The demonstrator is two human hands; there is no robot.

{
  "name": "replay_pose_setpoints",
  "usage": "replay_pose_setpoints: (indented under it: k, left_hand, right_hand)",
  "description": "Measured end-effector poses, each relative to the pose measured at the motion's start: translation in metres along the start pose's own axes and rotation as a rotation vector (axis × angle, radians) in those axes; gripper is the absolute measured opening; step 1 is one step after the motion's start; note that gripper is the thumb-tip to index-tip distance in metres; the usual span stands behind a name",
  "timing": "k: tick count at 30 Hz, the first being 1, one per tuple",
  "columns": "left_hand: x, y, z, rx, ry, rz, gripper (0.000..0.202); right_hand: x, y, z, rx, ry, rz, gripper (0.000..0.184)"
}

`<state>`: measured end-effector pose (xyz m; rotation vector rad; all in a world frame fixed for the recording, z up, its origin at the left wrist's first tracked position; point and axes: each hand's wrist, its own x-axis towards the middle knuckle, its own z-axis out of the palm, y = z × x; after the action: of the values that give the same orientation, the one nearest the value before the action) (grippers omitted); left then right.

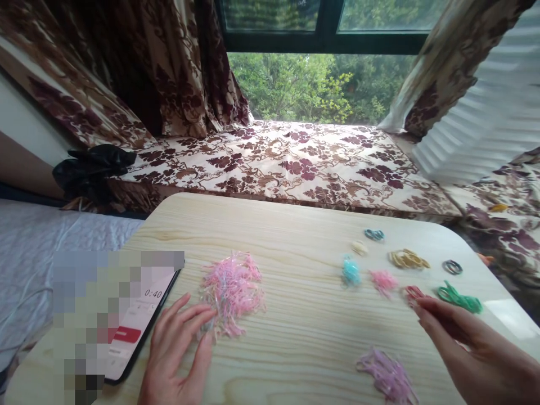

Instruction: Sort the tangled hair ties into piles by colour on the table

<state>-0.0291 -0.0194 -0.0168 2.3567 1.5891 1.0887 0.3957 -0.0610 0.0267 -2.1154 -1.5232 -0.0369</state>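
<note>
My left hand (179,351) has its fingers spread, with the fingertips at the left edge of a large loose pile of pink and clear rubber bands (234,292). Over on the right, my right hand (468,343) is pinched down at a small clump of red rubber bands (412,295), and its fingertips partly cover them. Just beyond it lie green rubber bands (459,297). Small separate groups sit nearby: pink bands (383,282), turquoise bands (351,271), tan bands (408,259) and purple bands (388,374).
A phone (135,315) showing 0:40 lies left of my left hand. Toward the table's (295,225) back right are blue-grey bands (374,234), cream bands (359,247) and dark bands (453,266). Behind the table runs a flower-patterned window ledge (295,157); a black bag (95,169) is at left.
</note>
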Motion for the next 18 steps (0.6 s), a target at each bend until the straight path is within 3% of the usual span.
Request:
replay_pose_setpoints:
  k: [7,11,18]
  left_hand:
    - [-0.001,-0.002,0.001,-0.014,0.013,0.010,0.037]
    - [-0.001,-0.002,0.001,-0.010,0.007,0.009,0.036]
    - [0.000,-0.002,0.001,-0.018,0.003,0.003,0.035]
  right_hand:
    - [0.031,-0.042,0.008,-0.076,-0.029,-0.059,0.035]
    - [0.033,-0.041,0.010,-0.082,-0.070,-0.061,0.038]
    - [0.022,-0.024,-0.005,-0.068,-0.086,-0.052,0.035]
